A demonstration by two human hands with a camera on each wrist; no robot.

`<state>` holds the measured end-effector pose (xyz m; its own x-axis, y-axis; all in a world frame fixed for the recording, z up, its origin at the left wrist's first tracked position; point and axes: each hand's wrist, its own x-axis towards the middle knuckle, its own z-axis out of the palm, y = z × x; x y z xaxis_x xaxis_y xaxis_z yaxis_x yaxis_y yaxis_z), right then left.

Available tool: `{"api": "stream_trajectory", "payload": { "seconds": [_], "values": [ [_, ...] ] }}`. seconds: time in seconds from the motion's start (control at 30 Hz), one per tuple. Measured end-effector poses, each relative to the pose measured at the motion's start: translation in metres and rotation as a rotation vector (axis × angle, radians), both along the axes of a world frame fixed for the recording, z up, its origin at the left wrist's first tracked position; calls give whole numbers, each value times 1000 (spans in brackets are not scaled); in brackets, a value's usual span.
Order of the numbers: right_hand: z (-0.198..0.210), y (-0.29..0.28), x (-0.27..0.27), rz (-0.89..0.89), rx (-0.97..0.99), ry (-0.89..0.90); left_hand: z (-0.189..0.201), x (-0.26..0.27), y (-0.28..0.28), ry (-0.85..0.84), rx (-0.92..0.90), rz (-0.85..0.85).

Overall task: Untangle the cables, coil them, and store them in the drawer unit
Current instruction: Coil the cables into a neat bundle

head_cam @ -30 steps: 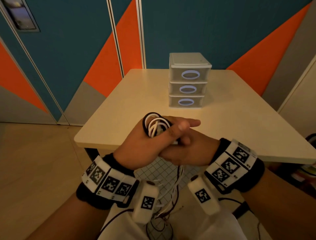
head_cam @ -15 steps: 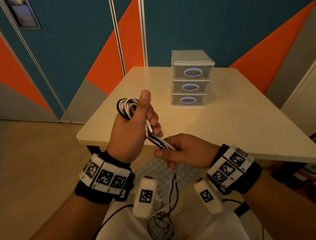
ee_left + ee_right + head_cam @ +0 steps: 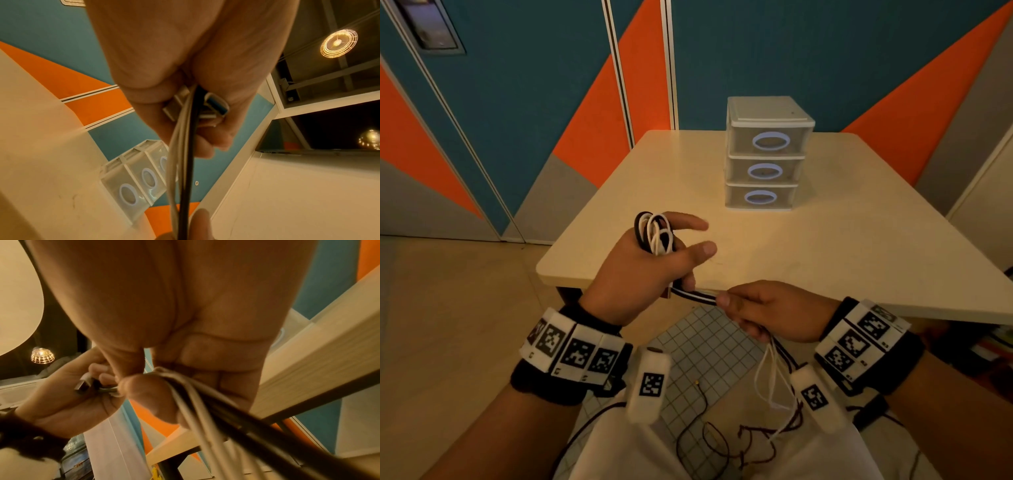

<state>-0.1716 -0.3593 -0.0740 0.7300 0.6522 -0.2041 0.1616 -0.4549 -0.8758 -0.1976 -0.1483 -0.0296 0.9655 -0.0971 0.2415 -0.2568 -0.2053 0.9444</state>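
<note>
A bundle of black and white cables (image 3: 654,233) is looped round the fingers of my left hand (image 3: 685,245), just over the table's near edge; index finger and thumb stick out forward. From the left palm the strands (image 3: 695,295) run taut to my right hand (image 3: 726,296), which pinches them between thumb and fingers. Their loose ends (image 3: 770,383) hang below it toward my lap. In the left wrist view the cables (image 3: 183,162) pass metal plugs (image 3: 176,105) held in the palm. In the right wrist view the right hand's thumb (image 3: 150,392) presses the strands (image 3: 205,410). The white drawer unit (image 3: 767,154) has all three drawers closed.
The drawer unit stands mid-table on the cream table (image 3: 859,257), an arm's length ahead. A gridded mat (image 3: 705,349) lies below the table edge between my arms. Thin dark wires (image 3: 709,442) lie on my lap. Blue and orange wall panels stand behind.
The hands, joined a second ago, have parted. My left hand rose with the coil, then came down and turned forward. The right hand has drawn the strands out to the right.
</note>
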Motion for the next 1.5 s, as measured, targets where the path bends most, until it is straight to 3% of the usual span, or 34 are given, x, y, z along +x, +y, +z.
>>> {"api": "stream_trajectory", "payload": {
  "seconds": [0.13,0.23,0.37,0.5,0.57,0.73,0.8,0.87,1.07,1.13,1.27,1.4,1.5],
  "values": [
    [3,3,-4,-39,6,-73,0,-2,-3,34,-176,49],
    [10,0,-3,-56,49,-79,0,-3,0,10,-198,127],
    [21,-8,2,-19,5,-81,-4,-6,5,-61,49,98],
    [24,-8,6,21,-212,-400,-13,-4,9,-274,498,67],
    [23,-7,5,13,-247,-452,-16,-4,8,-358,572,86],
    [5,2,0,12,-169,-390,-7,-4,0,-161,-158,129],
    [-2,6,-2,31,-172,-371,-6,-5,-3,-83,-338,69],
    [-2,6,-1,38,-180,-348,-8,-6,-3,-20,-405,-31],
    [1,1,0,79,-222,-331,-16,-6,-1,-26,-249,-191],
    [0,1,-1,73,-246,-317,-17,-4,1,-46,-123,-217],
    [9,-3,2,41,-247,-316,-14,-6,-1,-107,113,-51],
    [21,-4,6,4,-234,-330,-21,-6,-1,-151,105,100],
    [24,-2,11,32,-320,-400,-26,-7,-1,-281,366,120]
  ]
}}
